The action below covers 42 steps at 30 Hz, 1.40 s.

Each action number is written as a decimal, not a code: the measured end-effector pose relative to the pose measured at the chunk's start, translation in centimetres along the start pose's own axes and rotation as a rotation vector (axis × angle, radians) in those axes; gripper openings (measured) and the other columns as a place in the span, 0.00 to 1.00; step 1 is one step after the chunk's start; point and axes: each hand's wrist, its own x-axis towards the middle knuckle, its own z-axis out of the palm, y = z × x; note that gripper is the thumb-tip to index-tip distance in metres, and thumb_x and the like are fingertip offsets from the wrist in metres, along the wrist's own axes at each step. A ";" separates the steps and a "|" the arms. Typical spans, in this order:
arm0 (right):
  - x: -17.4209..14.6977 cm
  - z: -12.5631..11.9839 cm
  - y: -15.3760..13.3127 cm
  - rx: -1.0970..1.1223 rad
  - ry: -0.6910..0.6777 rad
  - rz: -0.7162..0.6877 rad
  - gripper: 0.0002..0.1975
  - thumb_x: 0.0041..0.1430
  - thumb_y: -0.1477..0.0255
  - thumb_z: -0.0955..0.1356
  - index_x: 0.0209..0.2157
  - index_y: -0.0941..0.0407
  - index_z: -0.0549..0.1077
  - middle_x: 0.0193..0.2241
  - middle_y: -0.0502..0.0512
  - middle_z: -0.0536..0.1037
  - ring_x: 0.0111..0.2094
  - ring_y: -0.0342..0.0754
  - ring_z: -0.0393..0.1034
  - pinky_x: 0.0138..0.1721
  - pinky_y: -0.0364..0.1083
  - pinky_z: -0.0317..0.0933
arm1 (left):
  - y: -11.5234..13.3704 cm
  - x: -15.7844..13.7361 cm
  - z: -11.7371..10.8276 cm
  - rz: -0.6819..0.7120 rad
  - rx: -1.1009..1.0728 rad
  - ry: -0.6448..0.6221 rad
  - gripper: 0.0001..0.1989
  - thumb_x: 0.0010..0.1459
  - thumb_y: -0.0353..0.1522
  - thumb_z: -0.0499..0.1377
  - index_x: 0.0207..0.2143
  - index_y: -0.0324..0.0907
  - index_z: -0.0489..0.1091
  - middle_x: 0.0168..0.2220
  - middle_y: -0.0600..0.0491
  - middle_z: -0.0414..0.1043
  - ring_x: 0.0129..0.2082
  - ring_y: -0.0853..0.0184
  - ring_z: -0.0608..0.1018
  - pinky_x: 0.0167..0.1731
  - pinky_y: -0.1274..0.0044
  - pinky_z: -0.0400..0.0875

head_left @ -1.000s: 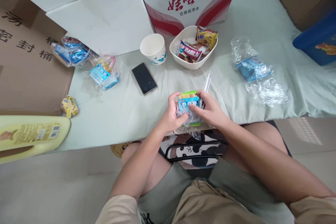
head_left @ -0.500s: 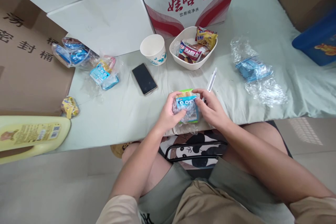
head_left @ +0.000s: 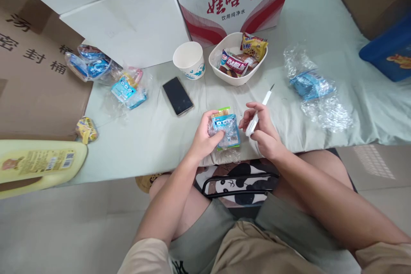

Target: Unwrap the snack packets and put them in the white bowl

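The left hand (head_left: 206, 137) pinches a flat, film-wrapped bundle of blue and green snack packets (head_left: 231, 130) at its nine-o'clock side, six o'clock from the white rounded bowl (head_left: 227, 78); from here it looks light, slippery, crushable, best held by its edges. At three o'clock, the right hand (head_left: 263, 130) grips a slim white pen-shaped tool (head_left: 267, 97), likely stiff, best held behind its dark point.

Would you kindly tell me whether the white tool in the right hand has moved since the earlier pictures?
Yes, the white tool has moved to the right: its far end now reaches farther right than the white bowl.
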 end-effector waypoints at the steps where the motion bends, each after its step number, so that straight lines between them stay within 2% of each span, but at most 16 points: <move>1: 0.0 0.1 -0.1 -0.023 0.018 0.011 0.30 0.45 0.76 0.63 0.53 0.48 0.60 0.38 0.49 0.65 0.36 0.45 0.70 0.38 0.48 0.65 | 0.0 0.0 0.0 0.001 0.006 0.001 0.25 0.53 0.30 0.60 0.53 0.47 0.60 0.49 0.51 0.72 0.45 0.65 0.77 0.46 0.72 0.73; 5: 0.4 0.3 -0.6 -0.077 0.122 0.055 0.22 0.55 0.74 0.66 0.51 0.49 0.60 0.32 0.46 0.67 0.26 0.42 0.67 0.31 0.47 0.64 | 0.0 -0.1 0.0 -0.003 0.038 0.001 0.25 0.54 0.30 0.60 0.54 0.47 0.60 0.50 0.51 0.71 0.45 0.65 0.77 0.47 0.72 0.72; 9: 0.5 0.3 -1.0 -0.073 0.136 0.115 0.13 0.64 0.63 0.66 0.47 0.50 0.62 0.21 0.41 0.65 0.18 0.42 0.62 0.24 0.45 0.58 | 0.1 0.0 0.0 -0.003 0.066 -0.001 0.25 0.54 0.29 0.59 0.54 0.46 0.60 0.52 0.50 0.71 0.47 0.65 0.77 0.49 0.71 0.72; 12: 0.4 0.3 -1.4 -0.073 0.125 0.135 0.17 0.65 0.53 0.65 0.45 0.51 0.64 0.17 0.41 0.65 0.17 0.43 0.61 0.21 0.45 0.56 | 0.1 0.0 0.1 -0.001 0.093 -0.006 0.25 0.54 0.29 0.59 0.54 0.47 0.60 0.51 0.50 0.72 0.46 0.65 0.77 0.48 0.72 0.72; 15: 0.2 0.3 -1.6 -0.083 0.134 0.130 0.22 0.64 0.48 0.64 0.46 0.52 0.66 0.17 0.42 0.66 0.17 0.43 0.61 0.21 0.45 0.55 | 0.1 0.0 0.1 -0.005 0.141 -0.016 0.25 0.54 0.29 0.59 0.54 0.46 0.61 0.48 0.51 0.73 0.43 0.66 0.77 0.45 0.72 0.73; 21: 0.1 0.1 -1.3 -0.099 0.130 0.109 0.21 0.65 0.49 0.63 0.42 0.53 0.71 0.16 0.43 0.63 0.16 0.42 0.56 0.21 0.45 0.52 | 0.2 -0.2 0.2 0.000 0.241 -0.047 0.25 0.55 0.29 0.60 0.56 0.45 0.62 0.48 0.50 0.73 0.43 0.64 0.77 0.47 0.70 0.73; 27: 0.3 0.1 -1.2 -0.009 0.154 0.094 0.21 0.63 0.47 0.65 0.37 0.52 0.69 0.13 0.41 0.56 0.14 0.40 0.47 0.18 0.44 0.43 | 0.2 -0.2 0.2 0.003 0.270 -0.069 0.26 0.54 0.28 0.60 0.56 0.46 0.62 0.51 0.50 0.73 0.46 0.62 0.77 0.50 0.68 0.71; 34: 0.6 0.1 -1.6 0.053 0.200 0.079 0.21 0.61 0.48 0.66 0.35 0.52 0.69 0.11 0.39 0.55 0.13 0.39 0.41 0.18 0.44 0.38 | 0.1 -0.3 0.2 -0.001 0.287 -0.083 0.27 0.54 0.29 0.60 0.57 0.47 0.62 0.49 0.50 0.74 0.45 0.62 0.77 0.48 0.68 0.73; 42: 0.6 0.0 -1.4 0.108 0.262 0.089 0.23 0.59 0.46 0.65 0.35 0.52 0.68 0.10 0.39 0.53 0.12 0.40 0.41 0.18 0.44 0.36 | 0.2 -0.3 0.1 -0.001 0.284 -0.085 0.27 0.54 0.29 0.60 0.56 0.46 0.62 0.48 0.50 0.74 0.46 0.61 0.78 0.47 0.67 0.73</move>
